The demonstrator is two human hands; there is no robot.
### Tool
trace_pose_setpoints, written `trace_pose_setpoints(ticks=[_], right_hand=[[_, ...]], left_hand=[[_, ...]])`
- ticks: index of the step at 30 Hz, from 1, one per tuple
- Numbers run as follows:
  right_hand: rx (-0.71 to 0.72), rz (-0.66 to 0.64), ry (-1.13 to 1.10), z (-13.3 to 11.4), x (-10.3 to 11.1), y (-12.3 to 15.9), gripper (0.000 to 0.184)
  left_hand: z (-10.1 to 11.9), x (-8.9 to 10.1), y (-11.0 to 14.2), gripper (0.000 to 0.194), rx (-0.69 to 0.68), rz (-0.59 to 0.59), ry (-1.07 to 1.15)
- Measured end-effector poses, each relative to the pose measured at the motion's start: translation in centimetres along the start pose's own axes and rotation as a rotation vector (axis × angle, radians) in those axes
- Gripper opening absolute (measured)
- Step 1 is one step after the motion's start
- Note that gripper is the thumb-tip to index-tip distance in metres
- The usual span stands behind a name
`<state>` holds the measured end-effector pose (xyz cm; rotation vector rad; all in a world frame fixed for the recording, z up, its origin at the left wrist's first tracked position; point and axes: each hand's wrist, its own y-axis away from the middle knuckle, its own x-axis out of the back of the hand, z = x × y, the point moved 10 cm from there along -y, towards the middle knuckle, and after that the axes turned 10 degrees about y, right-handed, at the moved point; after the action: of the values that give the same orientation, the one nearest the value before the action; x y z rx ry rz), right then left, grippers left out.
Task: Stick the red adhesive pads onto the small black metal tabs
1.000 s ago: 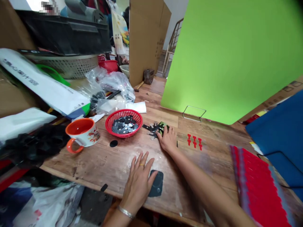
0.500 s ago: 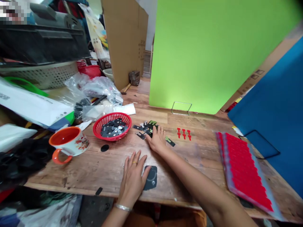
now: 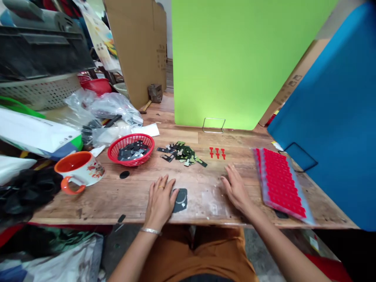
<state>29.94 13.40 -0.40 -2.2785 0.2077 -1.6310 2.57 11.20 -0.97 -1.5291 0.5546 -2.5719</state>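
My left hand [image 3: 160, 201] lies flat on the wooden table [image 3: 96, 203], its thumb at the edge of a dark square patch [image 3: 180, 200]. Fingers outstretched and holding nothing, my right hand [image 3: 235, 188] rests toward the right side of the table. Beyond the hands is a loose pile of small flat notched metal pieces [image 3: 183, 152], some dark and some greenish. A red plastic basket [image 3: 131, 150] to the left contains more flat dark pieces [image 3: 133, 150]. Several small red T-shaped pieces [image 3: 217, 153] are set out in two rows past my right hand.
An orange and white mug [image 3: 79, 171] stands at the left, near crumpled plastic bags [image 3: 108, 105]. Sheets of red pieces [image 3: 283, 182] lie at the right. A green board [image 3: 235, 62], a blue board [image 3: 329, 117] and cardboard [image 3: 138, 51] rise behind.
My right hand has left the pile of metal pieces and moved right and nearer, uncovering the pile. The left hand stays by the dark patch. The view has turned to the right.
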Motion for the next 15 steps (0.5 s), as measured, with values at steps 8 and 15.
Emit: trace_pose_setpoints(ticks=[8,15], right_hand=[[0.011,-0.117,0.267,2.9,-0.2,4.9,0.056],[-0.014,-0.055,0.251,2.9,0.6,4.5,0.049]], left_hand=[[0.0,-0.4,-0.1,0.039,0.004,-0.022,-0.046],[0.0,-0.8,-0.2,0.041,-0.013,-0.045,-0.064]])
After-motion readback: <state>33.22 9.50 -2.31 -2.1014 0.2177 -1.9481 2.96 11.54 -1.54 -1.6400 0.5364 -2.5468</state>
